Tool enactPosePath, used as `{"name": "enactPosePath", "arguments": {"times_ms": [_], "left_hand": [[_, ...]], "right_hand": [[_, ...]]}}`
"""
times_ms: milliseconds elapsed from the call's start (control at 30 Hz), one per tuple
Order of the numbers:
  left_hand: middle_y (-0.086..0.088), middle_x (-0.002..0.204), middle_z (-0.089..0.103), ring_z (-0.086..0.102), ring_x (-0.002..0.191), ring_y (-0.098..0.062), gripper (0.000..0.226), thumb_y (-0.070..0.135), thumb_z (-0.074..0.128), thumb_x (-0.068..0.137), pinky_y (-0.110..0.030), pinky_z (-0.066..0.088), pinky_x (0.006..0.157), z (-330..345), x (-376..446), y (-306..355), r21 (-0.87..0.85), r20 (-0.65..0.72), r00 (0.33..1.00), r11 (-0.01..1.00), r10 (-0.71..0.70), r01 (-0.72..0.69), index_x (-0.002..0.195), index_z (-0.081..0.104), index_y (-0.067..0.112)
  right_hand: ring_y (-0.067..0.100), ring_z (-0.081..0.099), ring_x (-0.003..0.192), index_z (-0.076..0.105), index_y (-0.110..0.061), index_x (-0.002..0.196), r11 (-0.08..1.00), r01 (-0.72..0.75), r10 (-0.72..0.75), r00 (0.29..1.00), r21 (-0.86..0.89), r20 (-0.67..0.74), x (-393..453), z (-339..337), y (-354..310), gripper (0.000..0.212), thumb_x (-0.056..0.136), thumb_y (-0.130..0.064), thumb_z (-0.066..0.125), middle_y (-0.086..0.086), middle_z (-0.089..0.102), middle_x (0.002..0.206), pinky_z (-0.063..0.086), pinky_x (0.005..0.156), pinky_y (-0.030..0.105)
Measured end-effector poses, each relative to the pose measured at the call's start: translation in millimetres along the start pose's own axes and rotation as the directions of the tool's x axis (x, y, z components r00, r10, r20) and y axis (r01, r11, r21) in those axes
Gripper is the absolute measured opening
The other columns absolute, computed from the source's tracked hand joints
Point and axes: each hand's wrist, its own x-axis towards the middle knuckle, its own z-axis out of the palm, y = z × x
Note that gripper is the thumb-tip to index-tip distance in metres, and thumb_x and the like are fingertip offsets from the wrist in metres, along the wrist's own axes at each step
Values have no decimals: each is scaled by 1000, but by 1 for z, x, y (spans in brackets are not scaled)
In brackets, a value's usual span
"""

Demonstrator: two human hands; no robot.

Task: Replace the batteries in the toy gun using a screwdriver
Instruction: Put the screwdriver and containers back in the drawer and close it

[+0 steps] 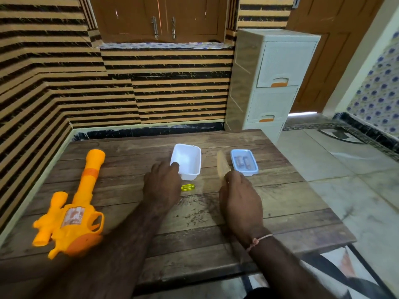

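Observation:
A yellow and orange toy gun [71,214] lies on its side at the left of the wooden table [216,229]. My left hand [162,184] reaches to the near-left corner of an empty white container [187,158], fingers over its rim. Just right of that hand lies a screwdriver [188,187]; only its clear yellow handle shows. My right hand [239,197] is at the near-left corner of a light blue tray [254,169] that holds batteries [243,161]. Its fingers point down and away, so their grip is hidden.
The table stands in a corner, with striped tiled walls behind and to the left. A white plastic drawer unit [272,83] stands beyond the table's far right corner. Tiled floor and a wooden door [323,50] lie to the right.

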Motion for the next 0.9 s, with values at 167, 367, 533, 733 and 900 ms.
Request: {"name": "enactPosePath", "arguments": {"times_ms": [167, 367, 533, 733, 900], "left_hand": [[-6, 92, 63, 57, 86, -27, 8, 18, 63, 88, -39, 50, 68, -21, -26, 10, -144, -232, 972, 987, 42, -77, 93, 69, 14], [-2, 89, 59, 59, 81, -26, 16, 13, 75, 78, -41, 52, 65, -47, -106, 29, -307, -307, 952, 945, 11, -110, 91, 68, 18], [-1, 92, 60, 64, 82, -25, 22, 12, 79, 74, -39, 54, 65, -44, -142, 20, -427, -303, 950, 902, -78, -62, 92, 69, 20], [0, 93, 61, 65, 83, -24, 14, 27, 61, 83, -40, 55, 66, -44, -155, 12, -456, -324, 941, 888, -100, -62, 90, 69, 20], [-2, 93, 62, 67, 79, -25, 23, 32, 52, 83, -40, 56, 63, -37, -167, 14, -468, -362, 926, 880, -107, -81, 89, 69, 19]], "right_hand": [[19, 63, 69, 56, -14, 80, 673, -114, 377, 903, 731, -207, 5, -43, -32, 9, 88, -12, 56, 3, 65, 74, 52, 62, 35], [17, 62, 58, 65, -3, 78, -178, -305, 525, 775, 935, 353, -12, -66, -68, 21, 90, -1, 48, 12, 70, 67, 48, 51, 22], [19, 46, 48, 53, -8, 67, -114, -439, 555, 716, 891, 423, -45, -56, -80, 24, 89, -2, 46, 3, 54, 49, 36, 42, 22], [15, 45, 44, 55, -11, 85, -36, -562, 569, 668, 826, 479, -50, -51, -84, 17, 93, -25, 52, 6, 49, 57, 34, 45, 24], [24, 61, 66, 58, -13, 90, 234, -562, 565, 742, 793, 360, -46, -42, -83, 9, 89, -20, 61, 16, 67, 81, 54, 55, 39]]}}
